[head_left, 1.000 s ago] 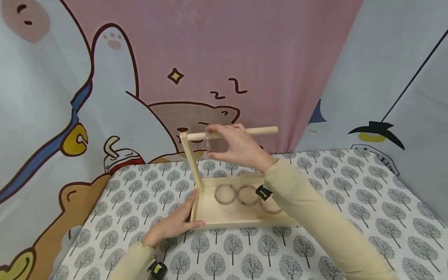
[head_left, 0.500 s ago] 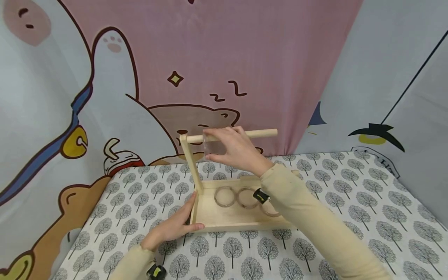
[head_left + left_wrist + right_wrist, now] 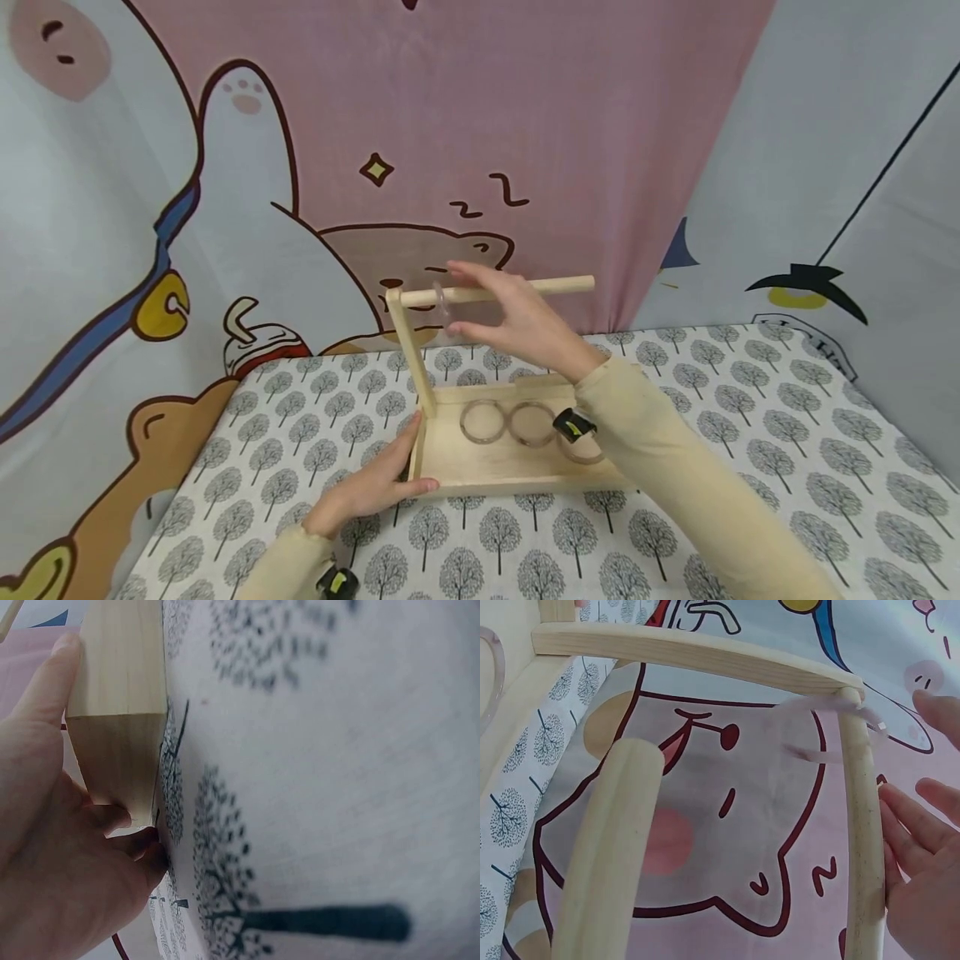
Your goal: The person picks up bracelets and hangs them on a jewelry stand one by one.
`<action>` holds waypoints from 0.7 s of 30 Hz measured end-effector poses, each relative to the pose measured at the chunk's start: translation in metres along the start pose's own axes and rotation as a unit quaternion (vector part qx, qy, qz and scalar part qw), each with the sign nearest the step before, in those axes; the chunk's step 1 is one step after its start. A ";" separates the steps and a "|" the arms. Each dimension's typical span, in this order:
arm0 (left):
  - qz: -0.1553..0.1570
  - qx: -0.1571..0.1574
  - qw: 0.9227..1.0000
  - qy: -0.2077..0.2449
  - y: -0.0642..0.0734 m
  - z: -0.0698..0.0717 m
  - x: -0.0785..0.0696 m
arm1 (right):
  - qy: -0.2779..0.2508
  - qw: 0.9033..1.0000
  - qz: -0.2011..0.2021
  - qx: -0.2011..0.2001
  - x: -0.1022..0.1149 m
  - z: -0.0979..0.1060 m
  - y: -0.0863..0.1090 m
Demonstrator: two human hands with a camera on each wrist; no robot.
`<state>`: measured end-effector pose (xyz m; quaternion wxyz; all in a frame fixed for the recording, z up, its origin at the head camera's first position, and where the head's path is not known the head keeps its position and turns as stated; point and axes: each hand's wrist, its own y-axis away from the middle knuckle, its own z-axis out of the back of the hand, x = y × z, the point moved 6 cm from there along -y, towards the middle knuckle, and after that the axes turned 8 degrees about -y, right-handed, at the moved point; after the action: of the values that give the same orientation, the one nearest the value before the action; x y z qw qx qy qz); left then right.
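In the head view a translucent ring (image 3: 440,310) hangs around the horizontal rod (image 3: 558,285) of a wooden rack, near the upright post (image 3: 411,354). My right hand (image 3: 517,321) is just right of it, thumb and fingers spread apart, holding nothing. The right wrist view shows the ring (image 3: 810,755) around the rod and the fingers apart from it. My left hand (image 3: 372,482) holds the rack's tray (image 3: 480,467) at its front left corner. In the left wrist view the thumb lies along one wooden wall (image 3: 120,667) and bent fingers touch the adjoining side.
Several translucent rings lie flat in the tray, including a left ring (image 3: 483,442) and a middle ring (image 3: 532,445); another is partly behind my right wrist. A second rounded rod (image 3: 604,855) rises close to the right wrist camera. A tree-print cloth (image 3: 495,542) covers the table; a cartoon curtain (image 3: 600,125) stands behind.
My right hand has let go of the ring and drawn slightly right, its fingers spreading. The ring now hangs on the rod. The left hand keeps its place on the tray corner.
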<state>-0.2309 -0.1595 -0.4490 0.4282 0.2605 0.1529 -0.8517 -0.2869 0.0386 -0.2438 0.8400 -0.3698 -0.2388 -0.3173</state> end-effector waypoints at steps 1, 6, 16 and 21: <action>0.001 0.001 1.000 -0.001 0.000 0.000 0.000 | -0.005 1.000 0.005 -0.005 0.000 0.001 0.002; 0.002 0.003 1.000 0.002 0.000 0.000 -0.001 | -0.018 0.999 0.046 -0.021 0.003 0.003 0.007; 0.012 0.008 1.000 0.006 -0.001 0.000 0.001 | -0.034 0.997 0.067 -0.031 0.009 0.004 0.020; 0.007 0.007 1.000 0.008 0.000 0.000 0.000 | -0.034 0.998 0.053 -0.029 0.006 0.002 0.028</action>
<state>-0.2315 -0.1595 -0.4489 0.4309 0.2715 0.1482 -0.8477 -0.2634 0.0534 -0.2521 0.8358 -0.4167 -0.2380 -0.2666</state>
